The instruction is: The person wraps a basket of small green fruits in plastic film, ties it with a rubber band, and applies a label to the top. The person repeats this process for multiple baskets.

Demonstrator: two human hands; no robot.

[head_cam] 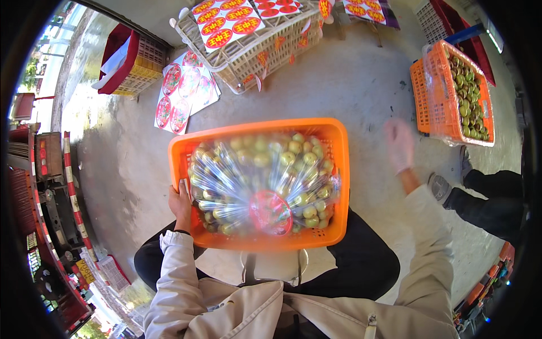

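An orange plastic crate (344, 169) rests across my lap, filled with small round green fruit (310, 159) under clear plastic film gathered towards the front. A round red sticker (271, 212) bearing writing and a picture lies on the gathered film. My left hand (181, 202) grips the crate's left rim, thumb on top. To the right of the crate, apart from it, my right hand (399, 144) is raised and blurred; it seems to wear a pale glove, and its fingers cannot be made out clearly.
Sticker sheets (182, 91) lie on the floor beside an upturned pale crate (262, 59) carrying more sheets (228, 21). At right stands an orange crate of fruit (487, 99), near another person's legs (487, 207). A yellow crate with red lining (142, 68) stands at upper left.
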